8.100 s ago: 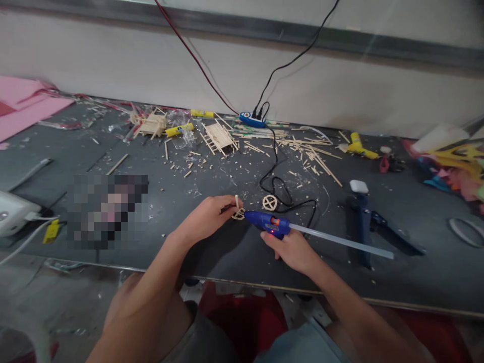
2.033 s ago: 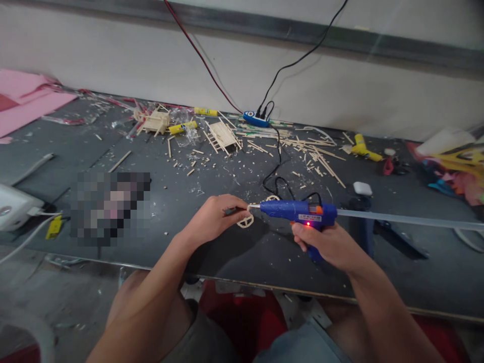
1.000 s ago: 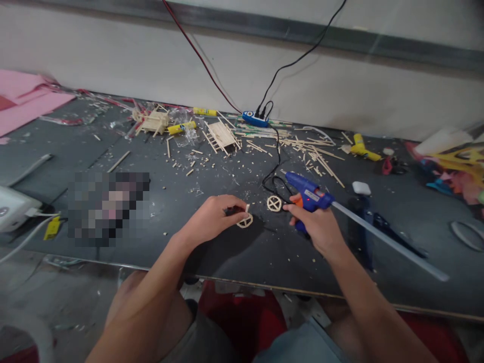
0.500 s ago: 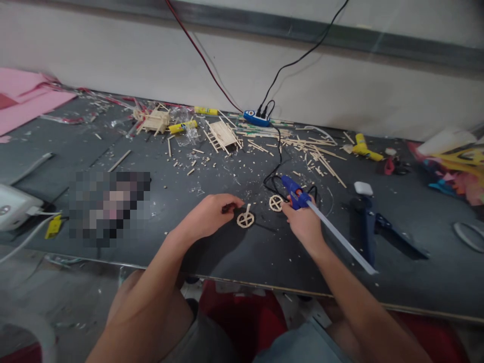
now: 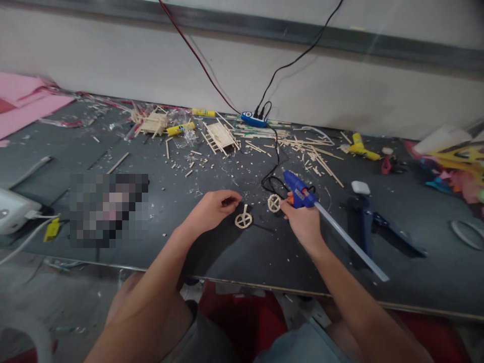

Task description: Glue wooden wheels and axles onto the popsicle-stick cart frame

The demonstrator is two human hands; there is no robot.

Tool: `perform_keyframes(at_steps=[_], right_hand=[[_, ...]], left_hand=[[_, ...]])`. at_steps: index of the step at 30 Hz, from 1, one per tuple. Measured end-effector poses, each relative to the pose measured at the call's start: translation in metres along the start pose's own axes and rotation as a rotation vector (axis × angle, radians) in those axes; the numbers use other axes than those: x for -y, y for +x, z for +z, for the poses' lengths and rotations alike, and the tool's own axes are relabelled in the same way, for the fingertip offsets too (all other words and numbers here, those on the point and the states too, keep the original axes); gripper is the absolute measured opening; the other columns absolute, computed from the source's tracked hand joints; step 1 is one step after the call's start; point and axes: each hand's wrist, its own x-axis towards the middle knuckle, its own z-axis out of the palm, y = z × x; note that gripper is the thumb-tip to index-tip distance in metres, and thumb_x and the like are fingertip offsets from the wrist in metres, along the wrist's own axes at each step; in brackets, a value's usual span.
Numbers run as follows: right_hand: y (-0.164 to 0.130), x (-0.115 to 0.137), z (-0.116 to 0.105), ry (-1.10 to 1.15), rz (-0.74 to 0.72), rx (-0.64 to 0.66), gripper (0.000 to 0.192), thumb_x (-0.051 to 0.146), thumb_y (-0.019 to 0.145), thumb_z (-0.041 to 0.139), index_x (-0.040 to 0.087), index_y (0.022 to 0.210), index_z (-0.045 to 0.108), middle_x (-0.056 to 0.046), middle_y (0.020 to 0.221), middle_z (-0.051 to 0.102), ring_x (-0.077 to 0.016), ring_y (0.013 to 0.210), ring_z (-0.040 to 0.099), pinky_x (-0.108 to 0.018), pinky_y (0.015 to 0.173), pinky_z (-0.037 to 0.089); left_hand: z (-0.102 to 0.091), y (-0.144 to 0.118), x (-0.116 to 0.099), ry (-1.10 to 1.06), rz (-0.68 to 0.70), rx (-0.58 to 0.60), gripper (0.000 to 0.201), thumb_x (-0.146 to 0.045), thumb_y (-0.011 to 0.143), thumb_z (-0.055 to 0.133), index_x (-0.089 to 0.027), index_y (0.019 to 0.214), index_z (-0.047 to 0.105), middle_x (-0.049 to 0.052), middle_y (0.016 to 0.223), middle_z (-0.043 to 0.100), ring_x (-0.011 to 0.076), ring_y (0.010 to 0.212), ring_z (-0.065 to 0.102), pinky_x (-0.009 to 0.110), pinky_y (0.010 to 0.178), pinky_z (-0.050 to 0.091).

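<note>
My right hand [image 5: 304, 222] is wrapped round a blue hot glue gun [image 5: 297, 189], its nozzle end partly hidden. A long translucent glue stick [image 5: 351, 239] juts from the gun's back toward the table's front edge. Beside my right fingertips is a small wooden spoked wheel [image 5: 274, 203]; I cannot tell whether they touch it. My left hand [image 5: 215, 209] hovers low over the table, fingers loosely curled with a gap inside them and nothing visible held. Just right of it lies a second spoked wheel [image 5: 243, 220] with a short stick [image 5: 245, 207] at its upper rim.
Along the back are wooden stick models [image 5: 220, 137], loose sticks [image 5: 321, 161], yellow glue tubes [image 5: 180, 128] and a blue power strip [image 5: 253, 119]. The gun's black cord [image 5: 278, 151] crosses the table. A white case [image 5: 360, 187] and dark blue tool [image 5: 397, 237] lie right; a blurred-out dark object [image 5: 109, 212] lies left.
The glue gun has tilted in my right hand, its glue stick's free end swinging down and right. My left fingers have loosened slightly. The view has shifted a little.
</note>
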Motion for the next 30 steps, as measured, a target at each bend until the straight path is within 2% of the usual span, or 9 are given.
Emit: perform_keyframes(at_steps=[7, 15, 25, 30], right_hand=[[-0.009, 0.013, 0.011, 0.208, 0.028, 0.039, 0.028, 0.024, 0.059, 0.067, 0.019, 0.084, 0.055, 0.007, 0.060, 0.058, -0.0087, 0.047, 0.052, -0.020, 0.043, 0.044], [-0.019, 0.020, 0.021, 0.210, 0.016, 0.092, 0.026, 0.023, 0.060, 0.066, 0.018, 0.082, 0.055, 0.007, 0.060, 0.058, -0.0071, 0.044, 0.049, -0.021, 0.046, 0.044], [-0.021, 0.020, 0.024, 0.189, 0.016, 0.094, 0.027, 0.027, 0.061, 0.067, 0.018, 0.083, 0.055, 0.006, 0.061, 0.058, -0.0080, 0.044, 0.049, -0.023, 0.046, 0.044], [-0.023, 0.023, 0.022, 0.200, -0.005, 0.133, 0.025, 0.028, 0.062, 0.067, 0.018, 0.082, 0.056, 0.003, 0.067, 0.062, -0.0086, 0.046, 0.050, -0.025, 0.048, 0.045]], left_hand=[[0.015, 0.020, 0.010, -0.270, 0.006, -0.003, 0.021, -0.034, 0.078, 0.055, -0.021, 0.089, 0.068, 0.003, 0.087, 0.070, 0.0173, 0.080, 0.061, 0.028, 0.072, 0.045], [0.023, 0.026, 0.006, -0.644, -0.030, 0.085, 0.023, -0.033, 0.075, 0.060, -0.021, 0.092, 0.070, 0.005, 0.088, 0.070, 0.0156, 0.076, 0.061, 0.028, 0.071, 0.046], [0.024, 0.024, 0.001, -0.771, -0.092, 0.172, 0.020, -0.029, 0.073, 0.063, -0.021, 0.090, 0.070, 0.004, 0.087, 0.070, 0.0136, 0.073, 0.061, 0.026, 0.071, 0.044], [0.020, 0.027, 0.004, -0.735, -0.108, 0.074, 0.015, -0.026, 0.072, 0.062, -0.019, 0.083, 0.069, 0.003, 0.078, 0.067, 0.0117, 0.066, 0.057, 0.025, 0.065, 0.043]])
